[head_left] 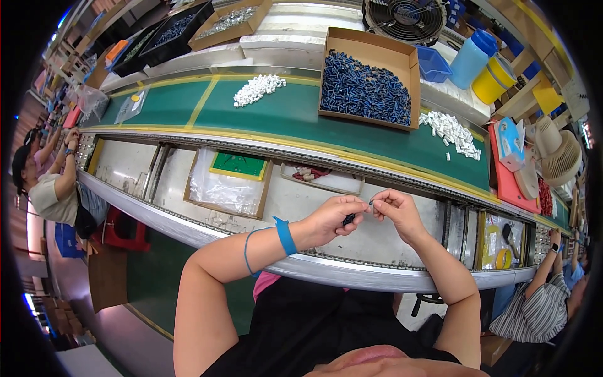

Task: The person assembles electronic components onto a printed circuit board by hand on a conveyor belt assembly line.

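Observation:
My left hand (333, 220) and my right hand (400, 217) meet fingertip to fingertip above the metal trough in front of me. Curled fingers of the left hand hold several small dark cylindrical parts (348, 218). Between the fingertips of both hands is a tiny dark part (370, 203), pinched by the right thumb and finger; its details are too small to make out. A blue wrist strap (285, 236) with a cord circles my left wrist. Beyond the hands, an open cardboard box (370, 119) holds a heap of small dark blue cylindrical parts (364, 88).
Piles of small white parts (259, 90) and more white parts (451, 132) lie on the green belt (286, 122). A box with plastic bags (227, 188) sits in the trough. A fan (558, 151) stands at right; co-workers (47, 179) sit on both sides.

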The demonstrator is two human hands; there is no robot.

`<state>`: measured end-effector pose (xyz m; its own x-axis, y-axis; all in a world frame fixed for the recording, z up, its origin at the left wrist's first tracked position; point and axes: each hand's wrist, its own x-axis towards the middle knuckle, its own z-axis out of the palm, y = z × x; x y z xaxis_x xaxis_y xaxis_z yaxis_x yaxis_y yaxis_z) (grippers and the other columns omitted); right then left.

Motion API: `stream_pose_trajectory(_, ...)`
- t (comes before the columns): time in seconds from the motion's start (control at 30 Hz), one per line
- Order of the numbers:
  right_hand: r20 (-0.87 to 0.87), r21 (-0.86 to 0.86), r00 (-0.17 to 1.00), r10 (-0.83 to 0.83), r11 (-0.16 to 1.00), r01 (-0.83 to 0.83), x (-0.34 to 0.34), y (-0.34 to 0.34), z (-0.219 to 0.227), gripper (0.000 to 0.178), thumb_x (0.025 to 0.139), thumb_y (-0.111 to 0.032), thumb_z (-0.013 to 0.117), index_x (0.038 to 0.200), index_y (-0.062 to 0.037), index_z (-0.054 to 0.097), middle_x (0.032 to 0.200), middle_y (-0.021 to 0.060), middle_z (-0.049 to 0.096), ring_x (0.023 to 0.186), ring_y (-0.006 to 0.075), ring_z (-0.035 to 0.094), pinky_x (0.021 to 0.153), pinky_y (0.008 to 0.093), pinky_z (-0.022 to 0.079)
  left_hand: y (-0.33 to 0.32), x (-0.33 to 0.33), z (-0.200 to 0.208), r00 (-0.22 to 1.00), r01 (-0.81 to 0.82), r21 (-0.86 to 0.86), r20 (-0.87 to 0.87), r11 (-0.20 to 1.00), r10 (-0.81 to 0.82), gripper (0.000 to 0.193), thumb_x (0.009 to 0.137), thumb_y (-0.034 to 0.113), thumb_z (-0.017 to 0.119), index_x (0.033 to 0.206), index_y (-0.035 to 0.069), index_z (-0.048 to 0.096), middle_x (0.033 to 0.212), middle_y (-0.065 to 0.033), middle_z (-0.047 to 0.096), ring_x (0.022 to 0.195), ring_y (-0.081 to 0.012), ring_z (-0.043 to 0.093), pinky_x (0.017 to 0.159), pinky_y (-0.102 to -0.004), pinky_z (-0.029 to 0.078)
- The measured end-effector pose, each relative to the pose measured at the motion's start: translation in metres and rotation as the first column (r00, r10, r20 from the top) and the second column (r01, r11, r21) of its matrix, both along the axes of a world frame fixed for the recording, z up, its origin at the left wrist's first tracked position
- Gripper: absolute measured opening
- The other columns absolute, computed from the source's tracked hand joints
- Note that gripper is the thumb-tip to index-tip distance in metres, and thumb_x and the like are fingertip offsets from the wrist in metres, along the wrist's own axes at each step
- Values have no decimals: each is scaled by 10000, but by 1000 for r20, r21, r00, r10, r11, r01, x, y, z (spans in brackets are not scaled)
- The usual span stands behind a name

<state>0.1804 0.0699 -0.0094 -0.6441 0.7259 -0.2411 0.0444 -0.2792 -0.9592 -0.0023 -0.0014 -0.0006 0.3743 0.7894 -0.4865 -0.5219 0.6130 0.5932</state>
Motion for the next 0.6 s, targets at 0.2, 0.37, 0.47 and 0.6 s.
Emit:
stream_pose_trajectory(0.2,23,15,1000,9,1000,-9,0,0,1,109,844,-92,595,902,1,601,745,47,606,667,97,546,605,226,436,0,-1,0,1000,6,-14,9,1000,-6,133,878,166,527,900,45,578,644,-4,493,475,-79,380,406,-194,250)
stream_pose_trajectory(0.37,1,16,1000,24,1000,-24,3,1,-3,137,839,-128,623,915,-14,612,781,19,610,683,73,547,597,210,433,0,-1,1,1000,9,-5,8,1000,-9,132,881,161,520,897,45,581,646,-2,493,473,-78,376,405,-194,248)
stream_pose_trajectory(0.47,7,0,999,33,999,-33,3,0,-3,142,840,-133,622,916,-14,611,783,21,610,684,75,547,599,210,433,-2,0,-1,1000,17,-4,8,1000,-17,132,883,159,515,895,46,582,646,-2,494,473,-79,375,404,-194,246)
stream_pose_trajectory(0.6,9,3,999,37,999,-37,3,0,-3,145,841,-134,621,919,-13,609,788,23,610,686,76,547,602,210,433,-1,0,-1,1000,15,-2,-1,1000,-15,130,882,154,512,895,45,581,649,-4,497,474,-80,380,403,-193,247)
